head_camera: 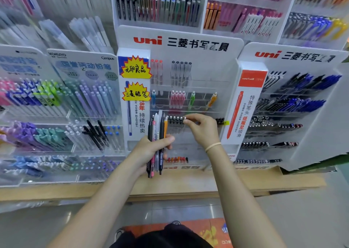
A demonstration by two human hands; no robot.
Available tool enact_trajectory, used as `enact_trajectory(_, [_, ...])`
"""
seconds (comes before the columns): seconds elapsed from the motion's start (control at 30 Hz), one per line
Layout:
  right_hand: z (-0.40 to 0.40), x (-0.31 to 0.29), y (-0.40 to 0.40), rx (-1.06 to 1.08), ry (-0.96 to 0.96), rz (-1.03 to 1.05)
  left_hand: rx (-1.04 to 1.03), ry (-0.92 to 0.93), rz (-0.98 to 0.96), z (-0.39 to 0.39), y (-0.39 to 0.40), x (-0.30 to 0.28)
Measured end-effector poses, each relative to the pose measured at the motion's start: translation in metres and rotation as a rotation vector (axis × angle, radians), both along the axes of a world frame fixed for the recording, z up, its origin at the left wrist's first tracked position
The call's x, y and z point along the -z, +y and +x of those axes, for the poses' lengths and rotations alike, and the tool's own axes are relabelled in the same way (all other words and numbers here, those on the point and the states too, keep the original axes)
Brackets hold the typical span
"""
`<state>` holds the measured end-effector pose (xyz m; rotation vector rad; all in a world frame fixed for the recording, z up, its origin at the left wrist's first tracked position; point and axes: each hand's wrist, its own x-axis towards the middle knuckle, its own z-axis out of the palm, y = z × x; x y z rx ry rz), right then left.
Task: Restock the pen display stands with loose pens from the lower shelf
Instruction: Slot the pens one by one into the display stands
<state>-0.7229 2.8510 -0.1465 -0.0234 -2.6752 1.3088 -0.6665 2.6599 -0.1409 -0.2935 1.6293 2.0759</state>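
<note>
Pen racks fill the wall above a wooden shelf; a bunch of pens is gripped upright by the left hand; a pen top in the middle display stand is pinched by the right hand.

a wooden shelf runs across the scene, its near edge over a grey tiled floor. on the floor, nearest of all, lies an orange mat with yellow print. a dark shoe rests on the mat's far edge, and a white one sits just left of the mat. on the left side of the middle board, two yellow starburst labels with handwritten characters sit one above the other. a red uni logo heads that board, with black characters to its right. far right, a green edge shows behind the white boards, perhaps a wall or shelf side.
</note>
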Motion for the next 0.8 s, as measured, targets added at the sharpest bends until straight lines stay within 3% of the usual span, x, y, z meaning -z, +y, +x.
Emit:
enact_trajectory(0.2, [0.005,-0.005,-0.002,0.011,-0.020,0.024,0.074,0.008,0.030,0.008,-0.008,-0.001])
enact_trajectory(0.33, [0.030,-0.027,-0.009,0.063,0.088,-0.132,0.166,0.029,0.036,0.013,-0.016,-0.004])
enact_trajectory(0.5, [0.061,-0.047,-0.041,-0.157,-0.240,-0.350,0.250,0.027,0.038,0.019,-0.022,-0.008])
enact_trajectory(0.8, [0.080,-0.038,-0.052,-0.181,-0.447,-0.605,0.364,0.014,0.059,0.032,-0.038,-0.008])
